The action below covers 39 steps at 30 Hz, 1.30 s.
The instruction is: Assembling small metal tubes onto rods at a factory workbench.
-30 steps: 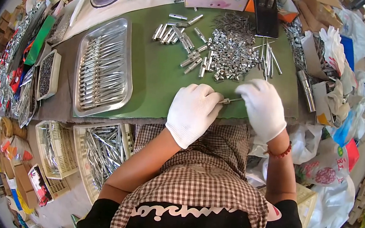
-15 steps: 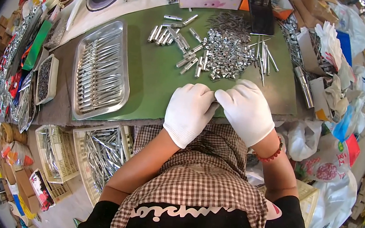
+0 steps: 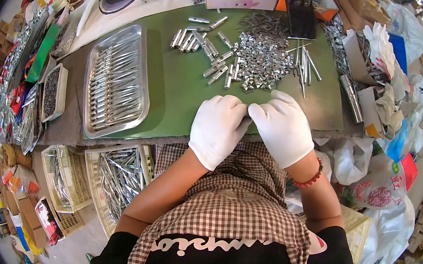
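Observation:
Both hands wear white gloves and meet over the near edge of the green mat (image 3: 169, 90). My left hand (image 3: 219, 127) is closed, and its fingertips press against those of my right hand (image 3: 283, 127), also closed. A small dark part seems to sit between them, but the fingers hide most of it. Just beyond lies a heap of small shiny metal pieces (image 3: 262, 62), with short metal tubes (image 3: 219, 72) to its left. Several slim pointed metal rods (image 3: 304, 67) lie to its right, and thin dark pins (image 3: 264, 25) behind it.
A metal tray (image 3: 145, 97) with rows of silver rods stands left on the mat. A pink box (image 3: 238, 2) of small parts and a black holder (image 3: 301, 13) stand at the back. Below the table's left side are cream baskets (image 3: 93, 167) of metal rods. A thick metal cylinder (image 3: 351, 99) lies right.
Both hands stay together in nearly the same place, with only a slight shift of the right hand to the left. The things on the mat lie as before.

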Tool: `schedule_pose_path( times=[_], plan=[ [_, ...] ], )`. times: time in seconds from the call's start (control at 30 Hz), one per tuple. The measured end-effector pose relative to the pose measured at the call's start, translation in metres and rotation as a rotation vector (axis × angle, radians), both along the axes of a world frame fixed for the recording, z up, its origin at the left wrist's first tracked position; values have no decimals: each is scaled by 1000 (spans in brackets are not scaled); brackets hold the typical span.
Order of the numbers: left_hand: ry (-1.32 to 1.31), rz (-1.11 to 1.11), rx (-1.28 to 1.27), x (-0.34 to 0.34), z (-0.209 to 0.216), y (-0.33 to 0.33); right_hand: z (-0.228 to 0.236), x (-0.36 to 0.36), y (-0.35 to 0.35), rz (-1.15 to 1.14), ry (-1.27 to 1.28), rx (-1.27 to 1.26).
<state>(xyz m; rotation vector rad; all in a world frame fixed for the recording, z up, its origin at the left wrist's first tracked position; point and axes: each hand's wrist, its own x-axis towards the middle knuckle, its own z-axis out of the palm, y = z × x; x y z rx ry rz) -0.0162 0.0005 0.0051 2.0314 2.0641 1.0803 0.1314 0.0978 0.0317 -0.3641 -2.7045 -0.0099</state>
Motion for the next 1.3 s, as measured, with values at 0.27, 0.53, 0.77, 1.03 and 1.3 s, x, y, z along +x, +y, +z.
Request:
schedule_pose_path(
  times=[0.27, 0.53, 0.77, 1.03, 1.3],
  plan=[
    [1, 4, 7, -2, -2, -2, 2, 18, 5, -125, 95, -105],
    [-22, 8, -9, 1, 0, -1, -15, 130, 108, -949, -67, -39],
    [8, 12, -32, 0, 2, -3, 3, 74, -6, -428, 263, -159],
    [-5, 8, 5, 0, -2, -1, 6, 48, -38, -476, 298, -383],
    [19, 12, 8, 0, -3, -3, -25, 114, 61, -1079, 164, -94]
  ],
)
